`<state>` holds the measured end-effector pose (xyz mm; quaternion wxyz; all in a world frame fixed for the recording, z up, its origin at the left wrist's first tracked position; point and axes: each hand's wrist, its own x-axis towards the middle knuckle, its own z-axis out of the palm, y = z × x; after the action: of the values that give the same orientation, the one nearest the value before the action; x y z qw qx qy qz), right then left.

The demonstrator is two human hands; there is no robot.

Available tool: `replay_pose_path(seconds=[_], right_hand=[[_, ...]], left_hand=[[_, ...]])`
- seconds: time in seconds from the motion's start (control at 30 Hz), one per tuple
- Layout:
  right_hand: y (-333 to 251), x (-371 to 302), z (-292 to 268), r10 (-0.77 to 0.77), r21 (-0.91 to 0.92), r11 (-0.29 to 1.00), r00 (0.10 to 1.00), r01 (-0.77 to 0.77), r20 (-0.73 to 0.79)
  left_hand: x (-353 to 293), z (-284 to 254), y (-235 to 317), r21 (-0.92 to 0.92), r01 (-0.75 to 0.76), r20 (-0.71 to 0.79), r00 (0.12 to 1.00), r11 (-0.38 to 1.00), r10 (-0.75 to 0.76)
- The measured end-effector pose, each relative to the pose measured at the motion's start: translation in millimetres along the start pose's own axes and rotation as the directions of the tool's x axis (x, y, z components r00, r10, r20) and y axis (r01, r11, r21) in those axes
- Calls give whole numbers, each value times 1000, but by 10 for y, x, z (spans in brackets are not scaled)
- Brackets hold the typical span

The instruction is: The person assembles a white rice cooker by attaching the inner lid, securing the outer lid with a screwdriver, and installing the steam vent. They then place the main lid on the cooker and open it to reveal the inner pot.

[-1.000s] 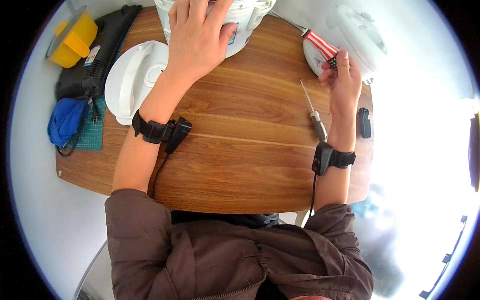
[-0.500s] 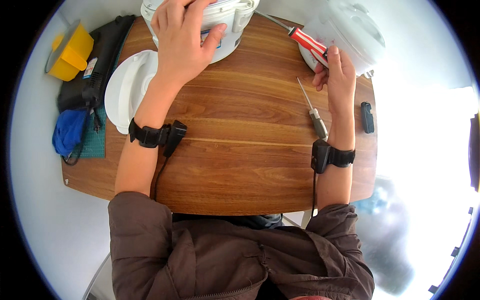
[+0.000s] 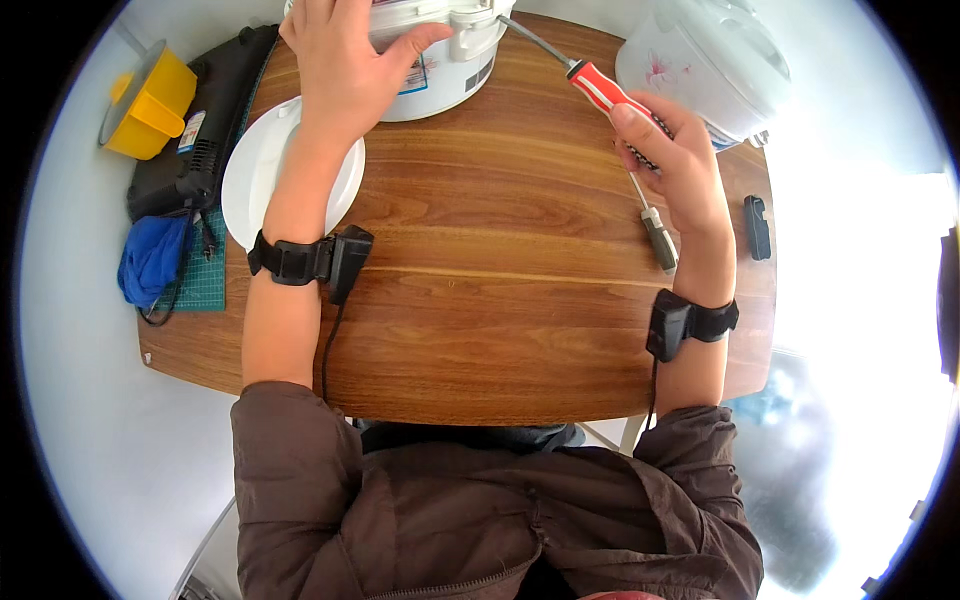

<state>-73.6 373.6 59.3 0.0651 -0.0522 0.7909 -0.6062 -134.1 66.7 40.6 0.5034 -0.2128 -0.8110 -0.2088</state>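
At the top edge, my left hand (image 3: 345,75) lies spread against a white rice cooker (image 3: 435,95), thumb stretched along its side; the fingertips run out of view. My right hand (image 3: 680,160) is closed around the red, white and black handle of a screwdriver (image 3: 597,88). Its metal shaft points up and left, and the tip meets the white latch or hinge part (image 3: 478,35) on the cooker's right side. Whether the tip sits in a screw cannot be made out. A second screwdriver (image 3: 658,240) with a grey-green handle lies on the table below my right hand.
Under my left forearm rests a white round lid (image 3: 250,190). A second white cooker (image 3: 690,70) with pink flowers stands at the back right, near a small black object (image 3: 757,228). Along the left are a yellow container (image 3: 165,105), a black case (image 3: 160,175), blue cloth (image 3: 152,260) and a green mat (image 3: 205,285).
The screwdriver tip has come to the cooker's side part as my right hand shifted its grip, fingers wrapping further round the handle. The whole view has shifted slightly.
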Motion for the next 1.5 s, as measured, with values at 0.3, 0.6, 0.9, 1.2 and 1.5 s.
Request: replay_pose_path(seconds=[0.3, 0.6, 0.9, 1.2, 1.5], right_hand=[[171, 87, 135, -646, -587, 671, 745, 453, -164], [75, -29, 156, 67, 434, 895, 992, -107, 108], [230, -21, 377, -681, -657, 585, 728, 476, -79], [91, -110, 371, -352, -184, 928, 924, 324, -147], [74, -121, 319, 105, 452, 878, 985, -156, 135]], left_hand=[[22, 17, -53, -8, -64, -16, 998, 998, 64], [44, -31, -130, -43, -43, 63, 997, 998, 46], [14, 22, -225, -107, -106, 73, 991, 989, 114], [15, -6, -289, -213, -16, 136, 990, 977, 46], [45, -17, -268, -222, -61, 135, 987, 973, 92]])
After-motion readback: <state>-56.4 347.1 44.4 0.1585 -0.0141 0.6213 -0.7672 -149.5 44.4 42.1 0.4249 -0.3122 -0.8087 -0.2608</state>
